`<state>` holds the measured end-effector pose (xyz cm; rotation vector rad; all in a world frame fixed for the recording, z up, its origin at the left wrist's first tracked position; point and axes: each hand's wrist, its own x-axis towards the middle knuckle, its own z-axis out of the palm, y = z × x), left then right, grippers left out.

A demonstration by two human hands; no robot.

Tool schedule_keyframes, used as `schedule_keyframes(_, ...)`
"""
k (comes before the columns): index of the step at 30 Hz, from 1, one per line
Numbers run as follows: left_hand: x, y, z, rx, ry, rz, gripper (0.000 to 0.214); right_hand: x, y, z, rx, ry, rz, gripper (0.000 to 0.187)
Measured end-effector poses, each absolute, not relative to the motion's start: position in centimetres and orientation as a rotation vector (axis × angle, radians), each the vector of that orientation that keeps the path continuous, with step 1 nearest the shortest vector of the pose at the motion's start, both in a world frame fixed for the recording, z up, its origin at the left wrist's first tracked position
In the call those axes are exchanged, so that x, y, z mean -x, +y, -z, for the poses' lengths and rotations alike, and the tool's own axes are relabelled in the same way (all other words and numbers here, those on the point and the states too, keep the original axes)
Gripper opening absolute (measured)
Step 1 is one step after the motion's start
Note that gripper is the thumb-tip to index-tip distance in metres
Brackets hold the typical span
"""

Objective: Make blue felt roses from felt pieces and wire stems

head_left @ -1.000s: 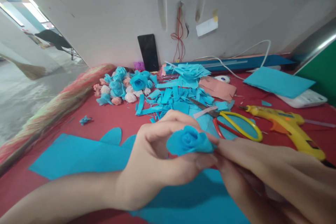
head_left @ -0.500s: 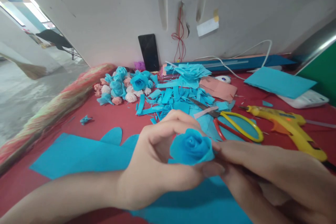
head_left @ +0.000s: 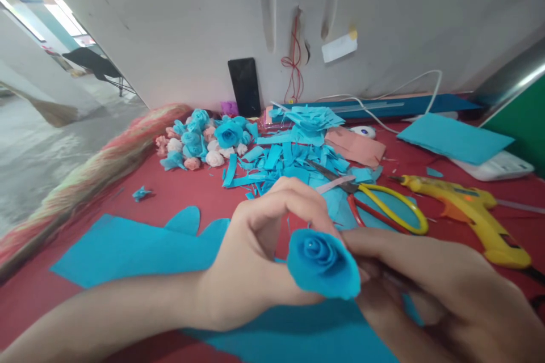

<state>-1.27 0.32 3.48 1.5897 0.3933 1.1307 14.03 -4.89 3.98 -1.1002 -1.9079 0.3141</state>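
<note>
A blue paper rose (head_left: 324, 264) with a tight spiral centre is held up between both hands, its face tilted toward me. My left hand (head_left: 251, 261) curls around its left and far side, the thumb behind the lower petals. From the right, my right hand (head_left: 430, 278) closes its fingers at the rose's side; the exact fingertip contact is partly hidden by the petals. Beneath the hands lies blue paper (head_left: 298, 334). Another blue sheet (head_left: 140, 249) with rounded pieces beside it lies to the left.
Beyond the hands are blue paper scraps (head_left: 272, 164), scissors (head_left: 383, 204) with red and yellow handles, and finished paper flowers (head_left: 200, 142). A yellow glue gun (head_left: 472, 210) lies at right. A black phone (head_left: 244, 88) leans on the wall. One small blue piece (head_left: 141, 193) sits at left.
The rose has turned and tilted so its face points more toward me, and it sits slightly lower and further right. Both hands still hold it. The view has shifted slightly.
</note>
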Motion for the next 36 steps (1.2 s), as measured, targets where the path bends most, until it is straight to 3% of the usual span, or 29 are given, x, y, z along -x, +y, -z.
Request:
schedule_keyframes(16,1.3,1.3,-4.5,-2.37,0.594,-1.332,0.018,-13.8,-2.8,-2.7,0.971,-1.969,-0.334,0.016)
schedule_keyframes(26,1.7,1.3,-4.9,-2.534,0.534,-1.385,0.011,-14.1,-2.8,-2.4,0.883,-1.956,-0.264,0.019)
schedule_keyframes(36,1.7,1.8,-4.5,-2.568,0.662,-1.275,0.032,-15.1,-2.0,-2.4,0.871,-1.922,-0.063,0.023)
